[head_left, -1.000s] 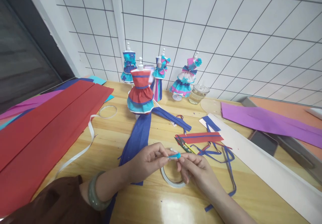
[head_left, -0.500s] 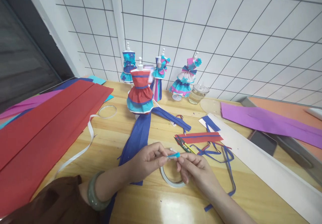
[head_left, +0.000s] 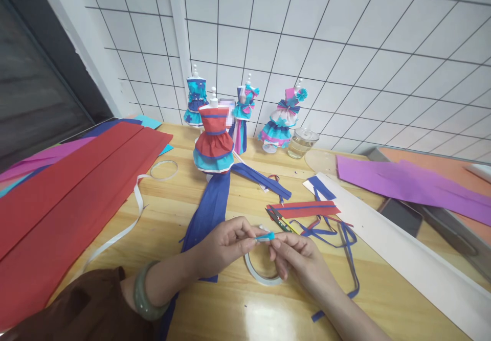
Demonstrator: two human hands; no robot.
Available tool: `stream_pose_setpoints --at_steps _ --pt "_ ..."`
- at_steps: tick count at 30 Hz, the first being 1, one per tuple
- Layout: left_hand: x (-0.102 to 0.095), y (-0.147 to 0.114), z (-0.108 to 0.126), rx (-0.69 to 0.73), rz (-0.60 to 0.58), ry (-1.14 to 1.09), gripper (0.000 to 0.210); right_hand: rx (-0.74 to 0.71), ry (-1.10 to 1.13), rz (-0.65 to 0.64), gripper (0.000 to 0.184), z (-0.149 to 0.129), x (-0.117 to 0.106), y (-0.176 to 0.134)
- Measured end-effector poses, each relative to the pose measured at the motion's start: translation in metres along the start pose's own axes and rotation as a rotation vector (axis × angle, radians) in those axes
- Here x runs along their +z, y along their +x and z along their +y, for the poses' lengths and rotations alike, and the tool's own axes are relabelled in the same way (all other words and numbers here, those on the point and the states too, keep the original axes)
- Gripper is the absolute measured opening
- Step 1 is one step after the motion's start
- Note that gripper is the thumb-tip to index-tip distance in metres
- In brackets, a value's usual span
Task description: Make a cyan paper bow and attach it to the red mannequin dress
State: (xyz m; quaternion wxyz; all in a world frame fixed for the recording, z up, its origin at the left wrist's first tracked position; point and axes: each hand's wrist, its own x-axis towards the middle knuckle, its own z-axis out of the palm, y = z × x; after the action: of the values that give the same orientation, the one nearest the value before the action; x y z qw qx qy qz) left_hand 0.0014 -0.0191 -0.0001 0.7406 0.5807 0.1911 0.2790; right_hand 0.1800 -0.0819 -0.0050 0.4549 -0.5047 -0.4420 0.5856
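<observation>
In the head view, the left hand is pinching the near-9-o'clock end of a small blue slip, thumb against finger; the right hand is closing its fingertips on the 3-o'clock end. The slip is hanging between them, above the table. A pale ring is lying at its 6 o'clock, snips between 1 and 2, a red dress at 11. Whether the right fingers are touching the ring, I cannot tell. The slip is looking like folded paper: probably very light, soft, easily creased or torn, hardly slippery. Gripping flat at both ends, with light fingertip pressure, is seeming best; pulling hard would be risking a tear.
</observation>
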Motion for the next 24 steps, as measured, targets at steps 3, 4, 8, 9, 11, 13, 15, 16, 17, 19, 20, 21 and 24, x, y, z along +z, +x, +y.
stream_pose_setpoints --at_steps 3,4,8,9,11,13,15,16,17,19,20,21,24 --pt "-0.0004 -0.0002 0.0 0.008 -0.007 0.005 0.009 0.001 -0.007 0.004 0.031 -0.0012 0.0005 -0.0001" --pt "-0.0006 -0.0004 0.0 0.009 -0.008 0.007 0.008 0.005 -0.012 0.008 0.032 -0.0017 0.0008 0.0" --pt "-0.0007 -0.0006 0.0003 -0.002 -0.001 0.004 0.008 0.011 -0.02 0.019 0.033 -0.0024 0.0015 0.0002" --pt "-0.0005 -0.0004 0.0004 -0.001 -0.002 0.0 0.008 0.01 -0.016 0.019 0.033 -0.0024 0.0015 0.0002" --pt "0.0 0.0 0.0005 0.005 -0.007 -0.009 0.009 0.011 -0.01 0.02 0.033 -0.0022 0.0014 0.0002" --pt "0.0004 0.0002 0.0005 0.009 -0.009 -0.01 0.009 0.007 -0.012 0.017 0.032 -0.0021 0.0011 0.0001" --pt "0.0005 0.0002 0.0004 0.004 -0.001 -0.008 0.009 0.001 -0.017 0.014 0.031 -0.0021 0.001 0.0" --pt "0.0005 0.0001 0.0004 0.001 0.004 -0.005 0.009 -0.002 -0.019 0.013 0.031 -0.0022 0.001 0.0" --pt "0.0004 0.0 0.0003 0.0 0.009 -0.005 0.009 -0.005 -0.022 0.012 0.031 -0.0022 0.0011 0.0" --pt "0.0 -0.0002 0.0001 -0.001 0.014 -0.007 0.009 -0.009 -0.028 0.016 0.03 -0.0023 0.0016 0.0001" --pt "-0.0003 -0.0003 -0.0001 0.0 0.013 -0.008 0.009 -0.01 -0.032 0.018 0.03 -0.0024 0.0018 0.0002" --pt "-0.0005 -0.0003 -0.0004 0.004 0.01 -0.011 0.008 -0.009 -0.034 0.02 0.03 -0.0025 0.002 0.0003" --pt "-0.0008 -0.0003 -0.0015 0.015 -0.002 -0.015 0.008 -0.004 -0.034 0.025 0.03 -0.003 0.0021 0.0008"
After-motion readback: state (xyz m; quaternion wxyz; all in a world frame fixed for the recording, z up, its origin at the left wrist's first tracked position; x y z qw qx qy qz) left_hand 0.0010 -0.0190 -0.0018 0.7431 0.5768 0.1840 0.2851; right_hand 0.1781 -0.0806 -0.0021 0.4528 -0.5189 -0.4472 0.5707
